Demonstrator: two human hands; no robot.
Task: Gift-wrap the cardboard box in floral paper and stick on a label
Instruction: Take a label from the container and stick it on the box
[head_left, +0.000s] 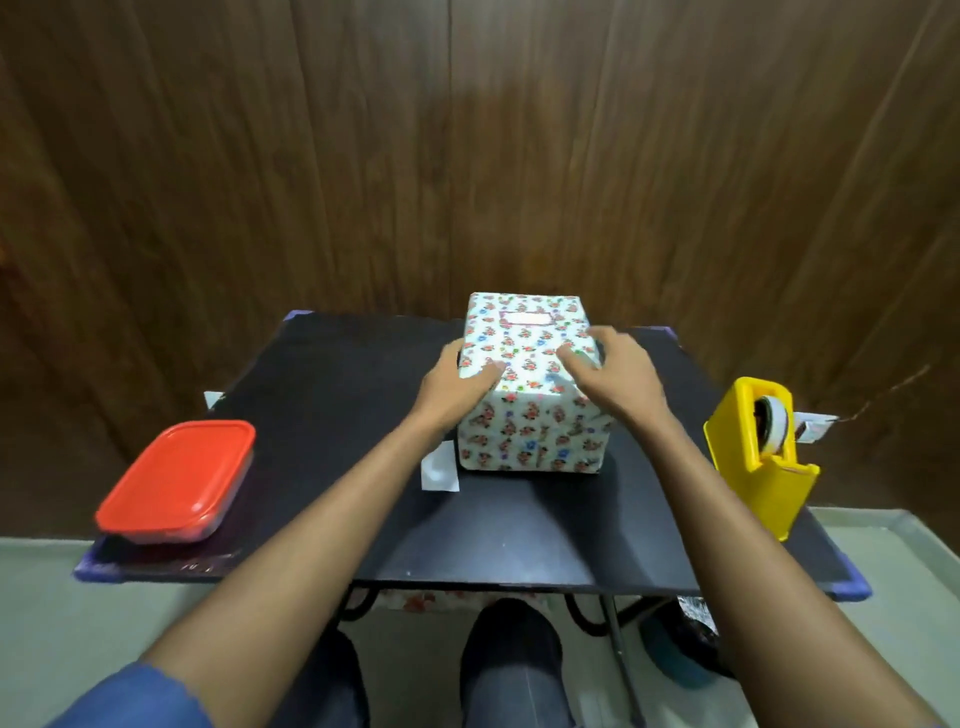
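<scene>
Head view, left hand (457, 382) and right hand (618, 371) gripping wrapped box (530, 395) near edges

I see the box (530, 384) covered in white paper with small red flowers plus blue and green specks. Label (525, 318) on top: white, pink border. Table (363, 415) is black with blue-purple corners. Container (176, 480) has a red lid. Tape dispenser (756, 457) is yellow. White paper slip (439, 470) beside the box. Wall (467, 156) is dark brown woodgrain.
</scene>
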